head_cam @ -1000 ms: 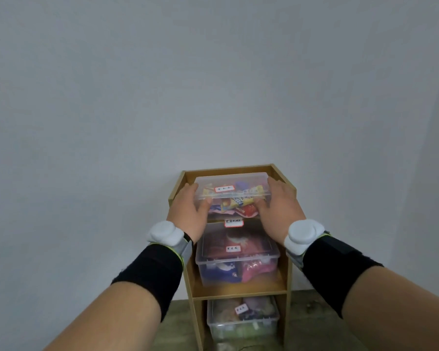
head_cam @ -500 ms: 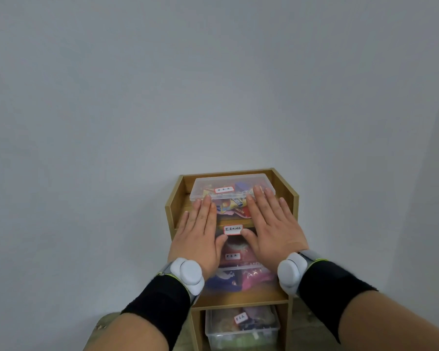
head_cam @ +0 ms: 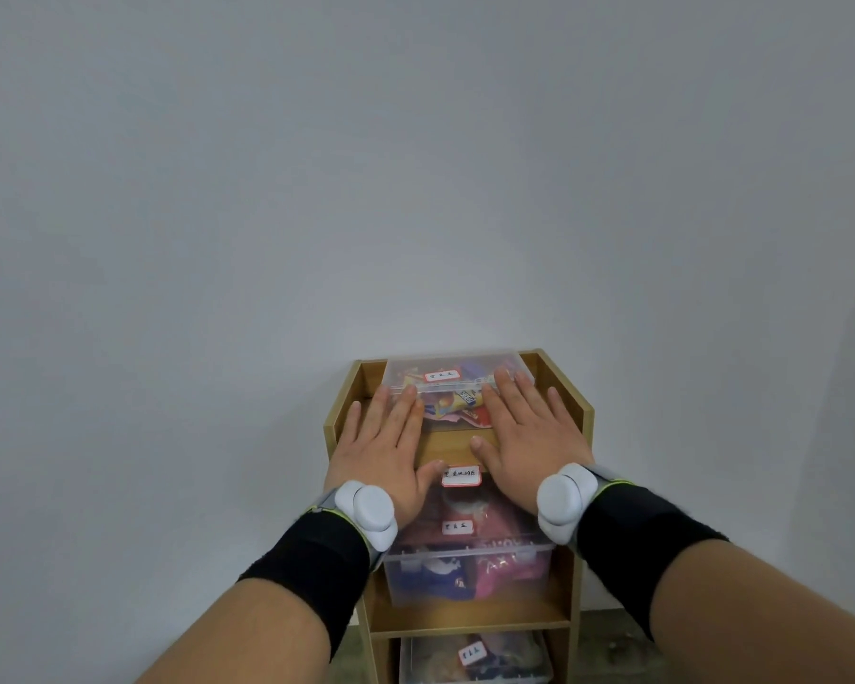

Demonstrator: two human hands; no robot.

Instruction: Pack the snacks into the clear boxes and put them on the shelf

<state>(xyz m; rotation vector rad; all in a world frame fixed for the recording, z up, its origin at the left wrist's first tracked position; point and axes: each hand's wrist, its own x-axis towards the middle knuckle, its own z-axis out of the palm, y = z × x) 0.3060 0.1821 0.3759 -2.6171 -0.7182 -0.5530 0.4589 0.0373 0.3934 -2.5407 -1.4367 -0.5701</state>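
Observation:
A clear lidded box (head_cam: 457,382) full of colourful snack packets sits on the top level of a small wooden shelf (head_cam: 583,417), pushed back towards the wall. My left hand (head_cam: 381,451) lies flat, fingers spread, its fingertips touching the box's front left edge. My right hand (head_cam: 529,436) is flat too, with fingertips on the box's front right corner. Neither hand grips anything. A second clear box (head_cam: 470,560) with pink and blue packets fills the middle level. A third clear box (head_cam: 475,656) stands on the bottom level.
The shelf stands against a plain grey wall (head_cam: 415,165). White labels with red borders mark the boxes and the shelf's front edge (head_cam: 460,477). A strip of floor (head_cam: 608,634) shows at the lower right beside the shelf.
My hands let go of the top box's sides and flattened out. The box has slid back into the top level towards the wall.

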